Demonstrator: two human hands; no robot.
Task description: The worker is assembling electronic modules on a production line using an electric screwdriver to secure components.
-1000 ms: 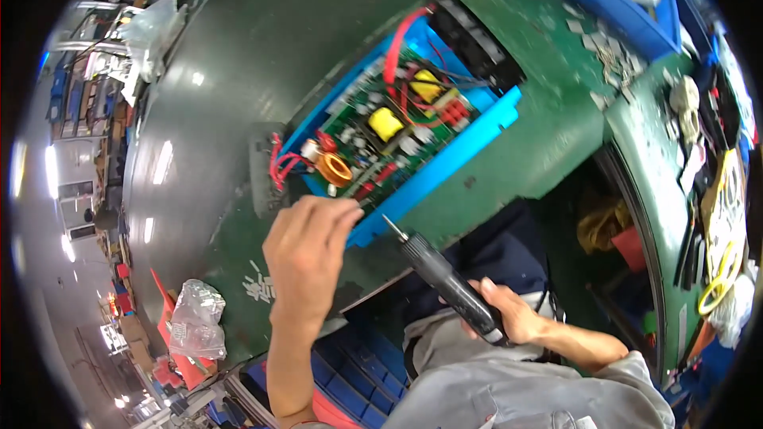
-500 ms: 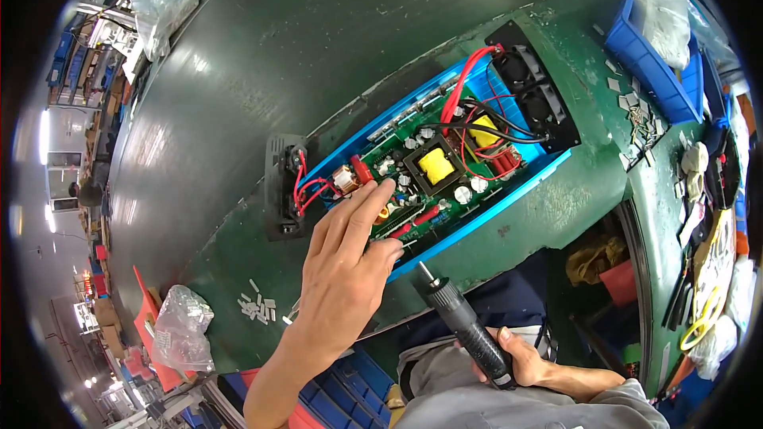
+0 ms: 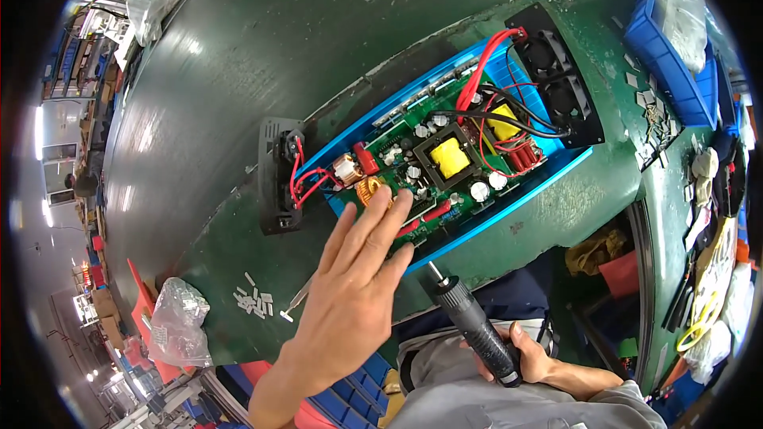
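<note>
A blue metal case (image 3: 509,198) lies tilted across the bench, holding a green circuit board (image 3: 409,144) with a yellow transformer (image 3: 450,157) and a copper coil (image 3: 367,189). My left hand (image 3: 346,302) is open, its fingers stretched over the near left part of the board; whether the fingertips touch it I cannot tell. In my right hand (image 3: 531,356) is a black electric screwdriver (image 3: 470,318), its bit pointing up and left beside the case's near edge. Red and black wires run to a black fan panel (image 3: 590,107) on the right. Red wires reach another black end panel (image 3: 274,183) on the left.
Small pale pieces (image 3: 253,302) and a thin metal T-shaped tool (image 3: 287,316) lie left of my forearm, near a clear plastic bag (image 3: 180,322). At the right, a blue bin (image 3: 664,59) holds a bag, with scattered screws and flat pieces (image 3: 653,123) beside it.
My left hand has drawn back a little toward me, uncovering the copper coil. The case and panels sit slightly farther right in the picture. The screwdriver remains in my right hand.
</note>
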